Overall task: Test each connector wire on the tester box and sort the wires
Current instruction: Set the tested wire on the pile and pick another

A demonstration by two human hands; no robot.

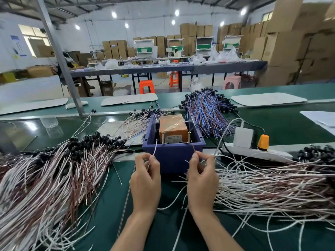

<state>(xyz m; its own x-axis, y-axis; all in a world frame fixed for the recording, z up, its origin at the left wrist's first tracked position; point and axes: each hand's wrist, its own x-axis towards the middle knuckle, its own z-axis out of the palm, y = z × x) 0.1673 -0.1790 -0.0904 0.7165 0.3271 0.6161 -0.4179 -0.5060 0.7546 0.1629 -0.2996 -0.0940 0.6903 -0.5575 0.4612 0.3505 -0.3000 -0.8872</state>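
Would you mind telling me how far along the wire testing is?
Roughly midway, I'd guess. Done, seemingly: the left pile, though nothing marks it tested. In hand: the left hand pinches a white lead, the right hand a red lead, tips near the posts of the tester. Left: the right pile and the blue wires behind.
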